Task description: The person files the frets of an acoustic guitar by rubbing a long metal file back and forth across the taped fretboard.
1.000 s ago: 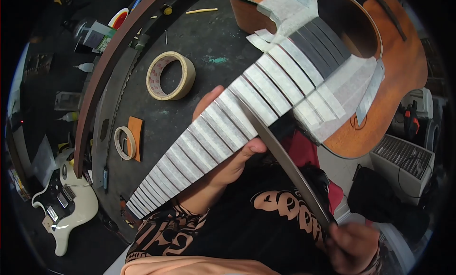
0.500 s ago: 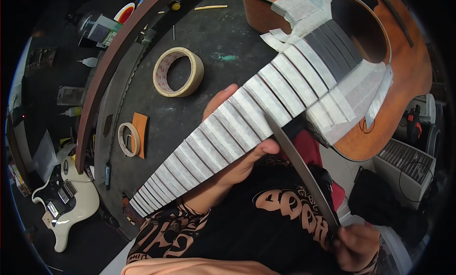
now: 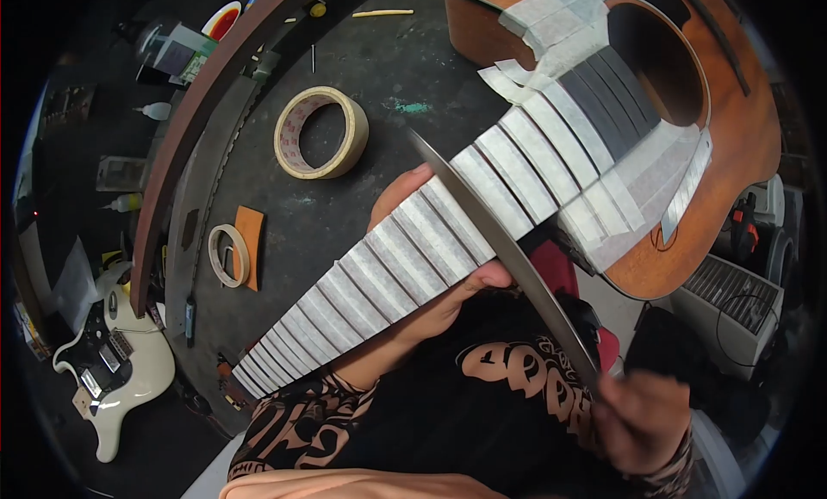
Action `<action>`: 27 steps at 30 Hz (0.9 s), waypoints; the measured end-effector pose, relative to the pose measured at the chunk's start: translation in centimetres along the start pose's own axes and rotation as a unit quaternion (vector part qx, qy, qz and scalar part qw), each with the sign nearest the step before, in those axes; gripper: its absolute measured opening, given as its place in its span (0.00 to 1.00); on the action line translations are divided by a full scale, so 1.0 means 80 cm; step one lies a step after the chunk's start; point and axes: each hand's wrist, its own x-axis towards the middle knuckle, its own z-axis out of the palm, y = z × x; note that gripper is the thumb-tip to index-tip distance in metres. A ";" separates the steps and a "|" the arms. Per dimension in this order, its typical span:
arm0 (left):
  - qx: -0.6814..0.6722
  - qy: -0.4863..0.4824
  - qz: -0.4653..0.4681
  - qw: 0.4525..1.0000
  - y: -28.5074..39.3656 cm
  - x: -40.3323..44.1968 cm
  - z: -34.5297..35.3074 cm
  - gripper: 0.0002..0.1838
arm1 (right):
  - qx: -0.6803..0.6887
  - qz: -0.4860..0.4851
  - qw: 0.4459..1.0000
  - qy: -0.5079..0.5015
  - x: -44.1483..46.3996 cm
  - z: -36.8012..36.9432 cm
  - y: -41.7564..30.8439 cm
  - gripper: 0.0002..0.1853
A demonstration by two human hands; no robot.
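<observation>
An acoustic guitar (image 3: 672, 249) lies with its neck slanting down to the lower left. White masking tape (image 3: 413, 241) covers the fingerboard between the frets, and grey bare fingerboard (image 3: 607, 94) shows near the soundhole. My left hand (image 3: 457, 297) is wrapped around the neck from beneath, thumb at the near edge and fingertips at the far edge. My right hand (image 3: 642, 421), slightly blurred, grips the near end of a long, flat, dark file (image 3: 525, 275). The file lies across the taped fingerboard, its tip reaching past the far edge.
On the dark bench stand a large tape roll (image 3: 321, 133) and a smaller roll (image 3: 229, 255) beside an orange piece (image 3: 250, 241). A white electric guitar body (image 3: 133, 370) lies at left. A curved brown edge (image 3: 185, 129) crosses the bench. A white slatted unit (image 3: 732, 301) is at right.
The file has slid away from me across the fingerboard, so its tip now extends beyond the far edge. My right hand has moved slightly up with it. My left hand keeps its hold.
</observation>
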 end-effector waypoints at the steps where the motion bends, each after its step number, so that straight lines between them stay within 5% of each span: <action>1: 0.013 0.011 0.031 0.999 0.002 0.003 0.004 0.50 | 0.030 -0.005 0.999 0.029 -0.032 0.000 0.007 0.25; 4: 0.061 0.038 0.128 0.989 0.013 0.014 0.011 0.50 | 0.095 0.012 0.995 -0.001 -0.040 -0.012 -0.010 0.21; 6: 0.073 0.039 0.159 0.984 0.019 0.017 0.016 0.51 | 0.000 0.017 1.000 0.021 -0.033 -0.001 -0.012 0.24; 10: -0.002 -0.016 -0.036 0.999 0.006 0.002 0.006 0.45 | -0.019 -0.008 1.000 -0.002 0.103 0.026 -0.030 0.22; 14: -0.051 0.006 0.106 0.993 0.014 0.019 0.015 0.47 | 0.001 0.002 1.000 -0.007 0.093 0.020 -0.032 0.24; 18: 0.132 -0.018 0.175 0.975 0.019 0.025 0.005 0.49 | -0.002 0.010 1.000 0.008 -0.023 -0.005 -0.004 0.25; 22: 0.046 -0.015 0.165 0.985 0.020 0.021 0.011 0.49 | 0.060 0.043 0.997 0.024 -0.050 -0.010 -0.009 0.25; 27: -0.058 0.012 0.069 0.996 0.024 0.014 0.020 0.49 | -0.029 -0.002 0.999 -0.019 0.095 0.020 -0.029 0.23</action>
